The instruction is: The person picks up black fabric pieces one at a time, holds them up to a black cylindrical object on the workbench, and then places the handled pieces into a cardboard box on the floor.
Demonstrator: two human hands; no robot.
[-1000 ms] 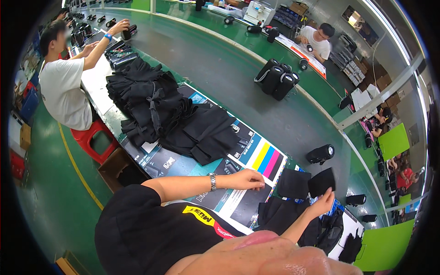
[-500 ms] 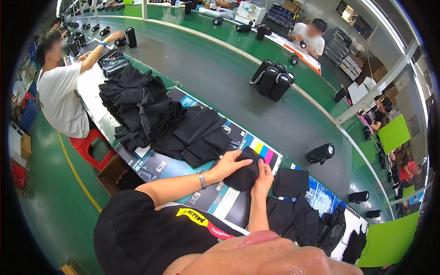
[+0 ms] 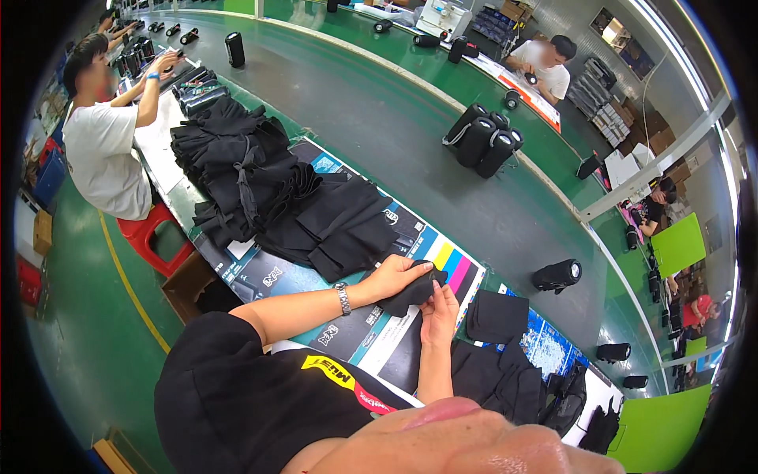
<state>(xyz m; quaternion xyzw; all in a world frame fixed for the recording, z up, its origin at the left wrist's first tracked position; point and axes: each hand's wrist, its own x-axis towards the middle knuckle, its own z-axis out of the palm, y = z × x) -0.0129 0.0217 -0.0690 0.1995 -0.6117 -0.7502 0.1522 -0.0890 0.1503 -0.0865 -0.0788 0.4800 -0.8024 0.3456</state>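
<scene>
Both hands grip one piece of black cloth above the work surface. My left hand wears a metal watch and pinches the cloth's upper edge between thumb and fingers. Just to its right, my right hand has its fingertips closed on the cloth's right edge. The cloth is bunched, and part of it is hidden behind the fingers. A big pile of black fabric pieces lies to the left of my hands. To the right, a flat folded black cloth rests near more loose black fabric.
Beyond the table runs a dark conveyor belt carrying a cluster of black cylindrical speakers and a single speaker. A co-worker in a white shirt sits at the left by a red stool. Printed sheets cover the table.
The cloth has gone from spread broad between my hands to bunched smaller, and my right hand has shifted slightly left and down. The co-worker's arm has drawn back from the belt.
</scene>
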